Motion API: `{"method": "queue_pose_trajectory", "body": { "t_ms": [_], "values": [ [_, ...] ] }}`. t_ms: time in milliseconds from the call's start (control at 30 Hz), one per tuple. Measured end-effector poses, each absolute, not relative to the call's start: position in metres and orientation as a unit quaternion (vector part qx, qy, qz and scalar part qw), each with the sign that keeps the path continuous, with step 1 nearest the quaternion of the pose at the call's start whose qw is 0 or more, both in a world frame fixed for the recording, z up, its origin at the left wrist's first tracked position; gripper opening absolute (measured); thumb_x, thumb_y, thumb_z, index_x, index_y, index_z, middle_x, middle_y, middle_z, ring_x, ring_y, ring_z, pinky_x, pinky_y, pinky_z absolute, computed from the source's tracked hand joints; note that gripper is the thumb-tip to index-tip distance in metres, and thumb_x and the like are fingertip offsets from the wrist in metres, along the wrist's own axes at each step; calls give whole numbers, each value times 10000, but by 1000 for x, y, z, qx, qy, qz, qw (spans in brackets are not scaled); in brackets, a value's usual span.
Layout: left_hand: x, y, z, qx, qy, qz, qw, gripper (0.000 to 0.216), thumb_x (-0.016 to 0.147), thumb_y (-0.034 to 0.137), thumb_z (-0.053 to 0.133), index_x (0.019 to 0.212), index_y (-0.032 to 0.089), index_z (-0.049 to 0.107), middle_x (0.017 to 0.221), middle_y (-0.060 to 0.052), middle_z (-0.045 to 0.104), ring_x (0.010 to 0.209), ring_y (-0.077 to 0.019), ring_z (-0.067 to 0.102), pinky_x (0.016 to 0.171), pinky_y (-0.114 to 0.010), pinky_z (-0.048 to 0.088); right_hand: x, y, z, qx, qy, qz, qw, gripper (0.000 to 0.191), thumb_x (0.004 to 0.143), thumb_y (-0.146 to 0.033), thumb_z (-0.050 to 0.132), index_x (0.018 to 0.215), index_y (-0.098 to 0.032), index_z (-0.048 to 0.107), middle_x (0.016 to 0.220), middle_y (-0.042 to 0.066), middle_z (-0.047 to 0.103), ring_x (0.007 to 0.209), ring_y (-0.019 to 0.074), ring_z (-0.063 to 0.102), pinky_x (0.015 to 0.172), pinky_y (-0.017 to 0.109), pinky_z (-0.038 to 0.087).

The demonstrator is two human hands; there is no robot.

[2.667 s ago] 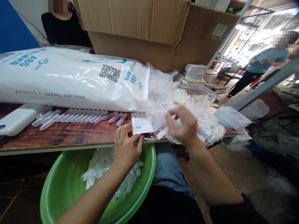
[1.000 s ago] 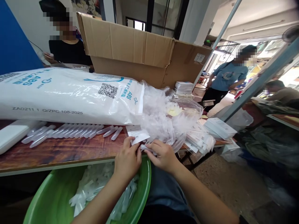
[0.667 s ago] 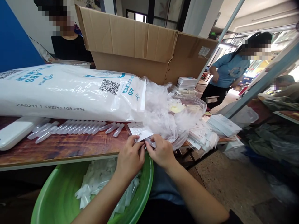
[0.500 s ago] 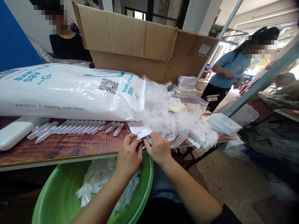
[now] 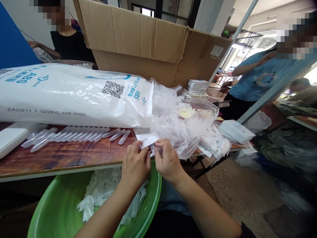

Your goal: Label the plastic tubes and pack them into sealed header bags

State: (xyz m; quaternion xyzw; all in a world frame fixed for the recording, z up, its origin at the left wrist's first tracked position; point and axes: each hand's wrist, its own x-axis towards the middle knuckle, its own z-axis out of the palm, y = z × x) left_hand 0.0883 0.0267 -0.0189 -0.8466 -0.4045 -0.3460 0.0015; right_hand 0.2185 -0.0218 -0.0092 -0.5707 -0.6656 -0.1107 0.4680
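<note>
My left hand [image 5: 135,162] is closed, its fingertips pinching the lower edge of a clear plastic bag with a white printed card [image 5: 146,136] inside. Close beside it, my right hand [image 5: 168,160] has its thumb and bent fingers drawn together at the bag's other lower corner. A small translucent piece [image 5: 152,150] shows between the two hands; its shape is partly hidden by my fingers. Translucent plastic tubes [image 5: 81,135] lie in a slanted row on the wooden table [image 5: 74,158], left of my hands. Under my forearms stands a green basin [image 5: 56,205] with many filled clear bags [image 5: 101,188].
A large white printed sack [image 5: 61,96] lies along the table, beside a crumpled clear bag [image 5: 173,125] with pale pieces. Cards [image 5: 213,142] pile up on the right. Behind are a cardboard box [image 5: 138,39], a metal pole [image 5: 267,92] and two people.
My right hand's fingers have shifted slightly, parting a little from my left hand. The bagged card stays nearly in place. A person in blue at the right has moved nearer and raised an arm.
</note>
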Motion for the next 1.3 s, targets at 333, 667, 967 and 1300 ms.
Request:
{"method": "queue_pose_trajectory", "body": {
  "t_ms": [333,667,967,1300],
  "values": [
    [84,32,-20,-838,-375,-396,-13,133,828,229,618,815,167,735,955,-123,524,861,-260,478,764,-415,467,217,-20,-21,-556,-712,-120,410,297,773,-113,452,1045,-159,564,1159,134,550,772,156,581,749,320,537],
    [82,33,-22,-838,-367,-401,-45,204,852,240,573,776,127,724,804,-75,465,769,-210,485,699,-354,462,211,-1,-16,-623,-669,-134,381,82,828,-164,446,903,-195,455,933,80,499,658,166,496,509,288,419],
    [73,31,-19,-851,-356,-381,-62,166,838,205,568,876,134,713,891,-96,523,858,-228,516,776,-375,482,235,-27,-8,-532,-739,-68,407,316,819,-295,603,1094,-172,506,1033,100,502,929,204,536,812,349,523],
    [72,34,-21,-841,-356,-399,-82,177,852,231,585,924,141,719,956,-102,553,898,-226,561,825,-389,503,219,-29,-19,-668,-658,-99,334,331,865,-311,561,1150,-144,562,1117,155,524,977,267,502,844,436,483]
  ]
}}
